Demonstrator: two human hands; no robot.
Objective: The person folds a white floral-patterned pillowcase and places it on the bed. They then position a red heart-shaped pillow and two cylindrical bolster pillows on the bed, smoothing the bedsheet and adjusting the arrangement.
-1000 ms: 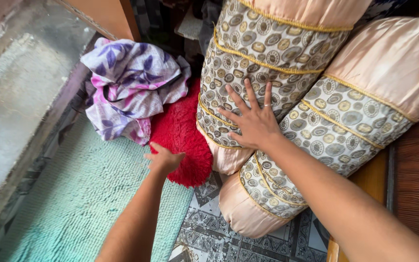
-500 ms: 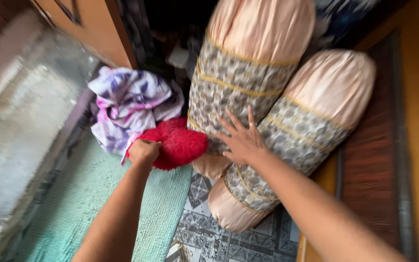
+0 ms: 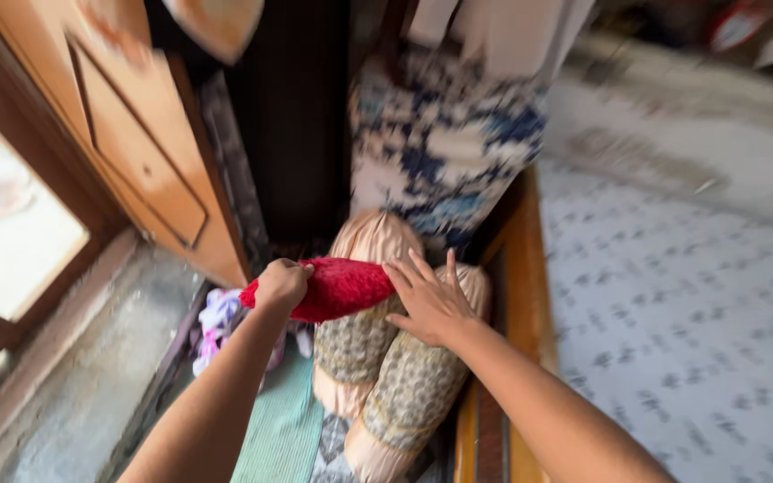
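Note:
My left hand (image 3: 281, 283) grips one end of a fluffy red cloth (image 3: 342, 288) and holds it up off the floor. My right hand (image 3: 429, 302) lies flat, fingers spread, on two peach bolster pillows (image 3: 378, 358) with patterned bands that stand leaning against a wooden bed frame (image 3: 516, 268). The red cloth hangs in front of the left bolster's top.
A purple and white crumpled cloth (image 3: 216, 322) lies on the floor by a green mat (image 3: 270, 429). A wooden door (image 3: 127, 143) stands at the left. A blue floral fabric (image 3: 449, 143) hangs behind the bolsters. A patterned mattress (image 3: 673, 313) fills the right.
My left hand has lifted the red cloth from the floor up to the bolster tops. The view has pulled back and tilted up, showing the door and bed.

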